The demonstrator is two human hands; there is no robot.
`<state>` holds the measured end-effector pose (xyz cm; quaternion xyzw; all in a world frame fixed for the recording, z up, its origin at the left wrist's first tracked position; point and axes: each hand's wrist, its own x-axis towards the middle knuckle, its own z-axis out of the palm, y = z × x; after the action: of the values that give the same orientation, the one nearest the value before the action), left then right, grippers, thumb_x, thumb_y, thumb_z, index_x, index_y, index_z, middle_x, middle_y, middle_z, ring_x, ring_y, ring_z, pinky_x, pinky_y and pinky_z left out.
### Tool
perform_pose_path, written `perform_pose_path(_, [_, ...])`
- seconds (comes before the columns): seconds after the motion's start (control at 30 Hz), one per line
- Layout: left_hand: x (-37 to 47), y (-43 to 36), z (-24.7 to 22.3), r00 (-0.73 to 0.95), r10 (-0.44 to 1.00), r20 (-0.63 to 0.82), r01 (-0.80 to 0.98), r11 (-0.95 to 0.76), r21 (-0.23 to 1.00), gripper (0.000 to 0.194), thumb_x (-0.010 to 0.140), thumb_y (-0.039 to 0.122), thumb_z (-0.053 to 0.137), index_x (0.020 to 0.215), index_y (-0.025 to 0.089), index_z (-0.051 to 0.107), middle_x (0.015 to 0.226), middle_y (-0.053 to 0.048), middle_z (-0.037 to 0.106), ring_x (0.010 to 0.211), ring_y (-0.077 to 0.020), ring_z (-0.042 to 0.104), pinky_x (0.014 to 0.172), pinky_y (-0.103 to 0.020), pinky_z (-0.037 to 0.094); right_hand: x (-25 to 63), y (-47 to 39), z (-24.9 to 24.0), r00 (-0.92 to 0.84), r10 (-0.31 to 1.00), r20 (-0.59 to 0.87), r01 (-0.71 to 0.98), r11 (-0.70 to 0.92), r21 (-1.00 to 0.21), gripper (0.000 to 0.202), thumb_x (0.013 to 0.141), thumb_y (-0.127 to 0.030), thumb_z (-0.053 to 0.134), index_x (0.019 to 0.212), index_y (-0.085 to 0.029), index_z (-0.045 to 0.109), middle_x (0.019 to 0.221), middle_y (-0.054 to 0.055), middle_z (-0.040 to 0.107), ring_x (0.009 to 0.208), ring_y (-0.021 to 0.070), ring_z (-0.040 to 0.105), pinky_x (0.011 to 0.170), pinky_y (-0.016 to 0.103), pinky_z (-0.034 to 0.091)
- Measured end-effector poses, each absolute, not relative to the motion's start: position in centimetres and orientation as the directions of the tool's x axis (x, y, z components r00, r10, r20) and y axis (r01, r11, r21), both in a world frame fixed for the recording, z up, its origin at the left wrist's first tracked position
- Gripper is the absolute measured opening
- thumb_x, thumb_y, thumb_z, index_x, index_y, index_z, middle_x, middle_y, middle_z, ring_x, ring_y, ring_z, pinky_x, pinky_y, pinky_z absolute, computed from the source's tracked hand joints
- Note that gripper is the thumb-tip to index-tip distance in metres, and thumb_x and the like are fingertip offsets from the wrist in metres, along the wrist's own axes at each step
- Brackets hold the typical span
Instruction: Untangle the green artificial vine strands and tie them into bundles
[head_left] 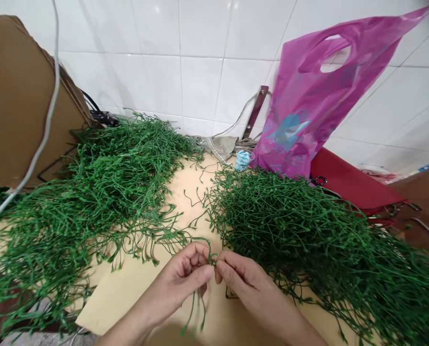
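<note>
Both hands meet at the lower middle, pinching thin green artificial stems (204, 307) between them. My left hand (185, 274) is closed around the stems with thumb and fingertips, and their loose ends hang below it. With thumb and forefinger, my right hand (241, 276) grips the same stems where they cross; the exact spot between the fingertips is partly hidden. To the left spreads a loose pile of green stems (116, 168) with small forked ends. Another dense pile of green stems (289, 216) lies to the right, just beyond my right hand.
Everything lies on a tan board (128, 283) before a white tiled wall (200, 81). A purple plastic bag (308, 96) stands at the back right beside a red bag (354, 182). A cardboard box (16, 96) and a hanging grey cable (52, 105) occupy the left.
</note>
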<state>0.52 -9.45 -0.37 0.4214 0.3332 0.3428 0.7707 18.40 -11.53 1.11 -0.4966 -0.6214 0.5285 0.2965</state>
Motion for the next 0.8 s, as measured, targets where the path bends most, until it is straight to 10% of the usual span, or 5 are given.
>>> perform_pose_path(0.17, [0.6,-9.7,-0.8,0.375,0.863,-0.338,-0.113,0.404,0.908,0.038,0.080,0.053,0.074,0.082,0.017,0.065,0.068,0.003,0.051,0.063,-0.0099,0.043,0.059,-0.022,0.035,17.7,-12.0,0.3,-0.325,0.932,-0.161,0.366,-0.033,-0.930,0.035,0.102,-0.041,0.038,0.073,-0.022,0.043,0.071,-0.003,0.046,0.067,0.0126,0.041,0.062,0.024,0.034])
perform_pose_path(0.33, [0.5,-10.0,-1.0,0.425,0.736,-0.528,-0.415,0.676,0.608,0.051,0.054,0.043,0.095,0.087,0.016,0.068,0.077,0.001,0.056,0.066,-0.0097,0.050,0.061,-0.022,0.043,18.0,-11.5,0.9,-0.479,0.869,-0.126,0.096,-0.091,-0.991,0.046,0.098,-0.058,0.044,0.074,-0.020,0.052,0.071,-0.003,0.046,0.068,0.0124,0.041,0.065,0.024,0.036])
perform_pose_path(0.53, [0.5,-8.7,-0.7,0.443,0.804,-0.396,-0.694,0.588,0.416,0.026,0.081,0.031,0.080,0.080,0.017,0.059,0.074,0.005,0.045,0.065,-0.0064,0.048,0.077,-0.023,0.050,19.6,-11.7,0.6,-0.556,0.822,-0.122,0.015,-0.137,-0.991,0.057,0.092,-0.070,0.045,0.070,-0.020,0.058,0.061,-0.003,0.042,0.057,0.0115,0.039,0.055,0.024,0.032])
perform_pose_path(0.67, [0.6,-8.6,-1.0,0.416,0.807,-0.420,-0.714,0.576,0.398,0.019,0.087,0.031,0.074,0.089,0.017,0.061,0.079,0.003,0.049,0.065,-0.0060,0.050,0.078,-0.024,0.051,21.2,-11.3,2.4,-0.296,0.949,0.105,0.322,0.203,-0.925,0.044,0.101,-0.050,0.043,0.077,-0.021,0.065,0.067,0.001,0.056,0.060,0.0137,0.051,0.056,0.025,0.041])
perform_pose_path(0.8, [0.5,-8.5,-1.2,0.421,0.808,-0.412,-0.755,0.564,0.335,0.015,0.090,0.031,0.069,0.093,0.018,0.062,0.089,-0.001,0.061,0.083,-0.0132,0.064,0.092,-0.033,0.054,22.8,-10.7,3.9,0.139,0.704,0.697,0.909,0.189,-0.372,0.025,0.097,-0.029,0.055,0.115,-0.018,0.069,0.107,0.016,0.067,0.102,0.0300,0.062,0.093,0.045,0.045])
